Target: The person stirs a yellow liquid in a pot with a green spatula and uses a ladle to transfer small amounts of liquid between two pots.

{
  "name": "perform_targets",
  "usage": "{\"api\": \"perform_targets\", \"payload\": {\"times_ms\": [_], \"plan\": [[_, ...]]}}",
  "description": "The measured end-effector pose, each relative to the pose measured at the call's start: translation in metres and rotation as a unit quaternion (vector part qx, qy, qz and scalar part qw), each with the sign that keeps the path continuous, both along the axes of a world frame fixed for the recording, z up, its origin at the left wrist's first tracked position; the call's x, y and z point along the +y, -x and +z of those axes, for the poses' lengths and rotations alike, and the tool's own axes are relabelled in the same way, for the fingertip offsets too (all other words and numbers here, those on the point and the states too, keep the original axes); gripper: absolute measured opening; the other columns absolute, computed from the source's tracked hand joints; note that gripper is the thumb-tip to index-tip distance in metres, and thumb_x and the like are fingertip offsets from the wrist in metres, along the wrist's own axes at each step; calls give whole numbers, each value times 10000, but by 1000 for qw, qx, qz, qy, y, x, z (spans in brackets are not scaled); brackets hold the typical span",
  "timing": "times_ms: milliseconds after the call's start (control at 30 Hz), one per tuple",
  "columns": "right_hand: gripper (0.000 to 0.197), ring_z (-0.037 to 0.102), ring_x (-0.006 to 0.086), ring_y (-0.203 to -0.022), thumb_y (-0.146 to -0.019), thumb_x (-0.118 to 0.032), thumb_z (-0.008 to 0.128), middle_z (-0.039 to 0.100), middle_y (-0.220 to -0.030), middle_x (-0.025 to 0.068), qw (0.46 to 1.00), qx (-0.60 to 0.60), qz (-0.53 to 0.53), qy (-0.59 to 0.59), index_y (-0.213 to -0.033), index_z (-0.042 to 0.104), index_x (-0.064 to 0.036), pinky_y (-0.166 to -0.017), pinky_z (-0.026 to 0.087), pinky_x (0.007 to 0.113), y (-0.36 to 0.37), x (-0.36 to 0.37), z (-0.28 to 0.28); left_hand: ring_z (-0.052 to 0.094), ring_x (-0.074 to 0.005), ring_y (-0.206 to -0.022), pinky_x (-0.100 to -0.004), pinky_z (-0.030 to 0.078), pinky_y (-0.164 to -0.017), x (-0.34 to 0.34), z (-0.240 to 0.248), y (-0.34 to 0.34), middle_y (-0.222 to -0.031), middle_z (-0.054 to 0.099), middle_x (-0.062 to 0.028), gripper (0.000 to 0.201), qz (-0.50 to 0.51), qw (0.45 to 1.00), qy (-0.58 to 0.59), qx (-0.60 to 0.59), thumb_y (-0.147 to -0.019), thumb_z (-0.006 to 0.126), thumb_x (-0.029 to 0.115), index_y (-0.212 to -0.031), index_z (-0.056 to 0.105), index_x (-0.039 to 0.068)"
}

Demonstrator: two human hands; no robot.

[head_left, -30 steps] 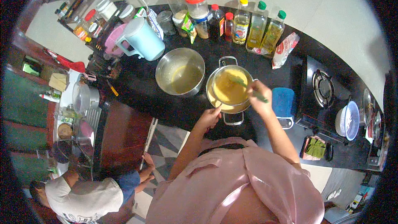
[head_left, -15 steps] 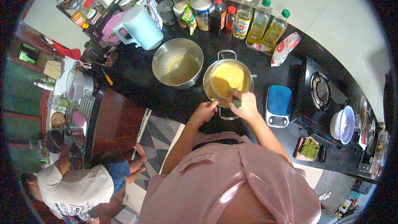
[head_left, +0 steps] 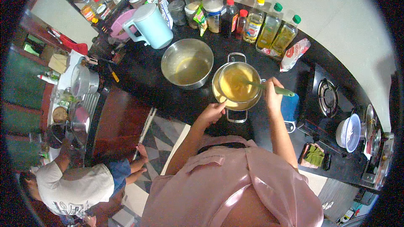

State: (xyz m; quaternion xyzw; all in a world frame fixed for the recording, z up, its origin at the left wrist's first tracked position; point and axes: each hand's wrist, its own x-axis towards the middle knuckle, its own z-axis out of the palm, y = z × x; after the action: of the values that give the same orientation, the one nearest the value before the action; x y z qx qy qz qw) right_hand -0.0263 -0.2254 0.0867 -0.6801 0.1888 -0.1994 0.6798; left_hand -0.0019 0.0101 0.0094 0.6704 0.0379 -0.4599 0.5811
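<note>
The left hand (head_left: 213, 113) is held bunched at the pot (head_left: 213, 89); whether anything is pinched cannot be told. A green spatula (head_left: 285, 92) is gripped by the right hand's (head_left: 272, 93) curled fingers, dipped into the yellow-filled strainer (head_left: 239, 62) inside the pot. Beyond, 5 bottles (head_left: 253, 27) are lined up.

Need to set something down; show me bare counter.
Widest: black counter between the yellow-handled tool and steel bowl, nearer than the light-blue pitcher. Smaller: between the two-handled pot and the white-and-red packet. Crowded: the wall side, lined with jars and bottles, and beside the right hand, where the scale sits.
</note>
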Motion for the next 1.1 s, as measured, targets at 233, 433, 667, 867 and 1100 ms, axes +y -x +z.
{"api": "perform_targets", "payload": {"times_ms": [233, 433, 667, 867, 1100], "plan": [[29, 609, 340, -652, -719, -83, 558, 583, -676, 192, 933, -17, 68, 354, -736, 567, -61, -559, 472, 386, -12, 15, 3, 294, -80, -328, -248, 209, -314, -3, 12, 2, -444, 359, 49, 414, 5, 1000, 0, -3, -875, 458, 467, -707, 523, 94], [245, 580, 369, -643, -639, -246, 588, 577, -676, 192, 887, -2, 220, 405, -767, 567, -39, -586, 476, 427, 5, 36, -12, 313, -75, -349, -245, 207, -326, -2, 1, 3, -463, 375, 36, 440, 28, 999, -9, -29, -867, 471, 466, -683, 516, 69], [170, 626, 308, -616, -721, -163, 588, 609, -668, 185, 928, 23, 179, 327, -815, 627, -27, -583, 498, 362, 7, 18, -2, 310, -82, -350, -251, 213, -328, -6, 16, 4, -467, 368, 28, 435, 32, 999, -37, -22, -864, 477, 460, -676, 517, 69], [188, 597, 188, -639, -761, -140, 551, 626, -694, 120, 971, 139, 166, 104, -826, 605, 28, -593, 478, 310, 6, -27, 25, 335, -84, -348, -243, 242, -322, 1, -1, 0, -476, 397, 35, 437, -5, 999, -44, -25, -852, 479, 504, -708, 525, 95], [187, 594, 361, -605, -704, -206, 575, 602, -680, 177, 904, 37, 210, 370, -746, 578, -23, -545, 489, 404, 30, 16, 12, 344, -86, -356, -250, 252, -326, -2, 5, -3, -488, 406, 30, 420, -6, 999, -41, 3, -856, 482, 491, -741, 524, 90]]}}
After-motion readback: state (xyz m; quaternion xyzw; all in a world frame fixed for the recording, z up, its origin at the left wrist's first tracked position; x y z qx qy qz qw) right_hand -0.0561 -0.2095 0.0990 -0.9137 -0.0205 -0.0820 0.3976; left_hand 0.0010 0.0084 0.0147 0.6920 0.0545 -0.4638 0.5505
